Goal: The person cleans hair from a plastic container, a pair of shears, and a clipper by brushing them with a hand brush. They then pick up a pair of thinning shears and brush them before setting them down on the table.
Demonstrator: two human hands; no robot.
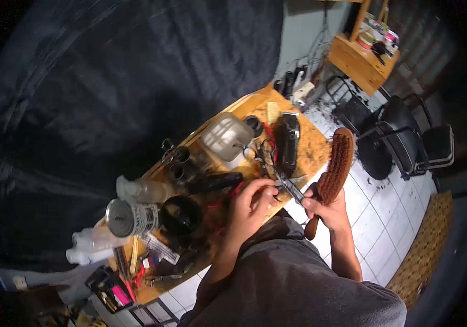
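Note:
My right hand (329, 210) is closed around the handle of a brown wooden brush (337, 169), whose bristles face left. A slim metal tool (289, 186), perhaps a razor or scissors, reaches from the fingers of this hand toward my left hand (254, 206). The left hand's fingers are curled over the table edge, thumb and index close together beside the tool's far end; whether they hold anything is too small to tell. Black hair clippers (289, 143) lie on the wooden table (312, 143) just beyond both hands.
On the table are a clear plastic container (227, 136), a black bowl (181, 214), a tin can (127, 217), spray bottles (89, 243) and a comb (160, 249). Black chairs (402, 131) stand on the tiled floor at right, near a wooden shelf (361, 64).

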